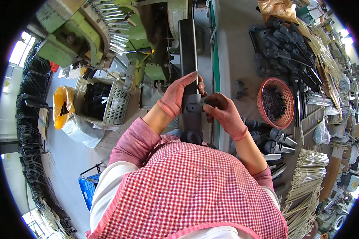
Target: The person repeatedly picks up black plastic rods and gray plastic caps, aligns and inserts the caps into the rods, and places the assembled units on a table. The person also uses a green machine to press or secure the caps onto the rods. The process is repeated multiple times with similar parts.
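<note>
A long black rectangular tube (187, 51) points away from me, with a dark grey plastic fitting (194, 106) around its near end. My left hand (178, 95), in a pinkish glove with bare fingertips, is wrapped around the tube just above the fitting. At the fitting's right side, my right hand (226, 113), gloved the same way, pinches a small dark piece (210, 104) against it. My fingers partly hide that piece. The fitting's rounded near end (192, 137) lies close to my checked apron.
Green machinery (83, 40) stands at the far left. Below it are a grey crate (116, 99) of black parts and a yellow bag (63, 105). The right-hand bench holds a red basket (261, 104) of small black pieces, piled dark fittings (281, 47) and pale rods (307, 179).
</note>
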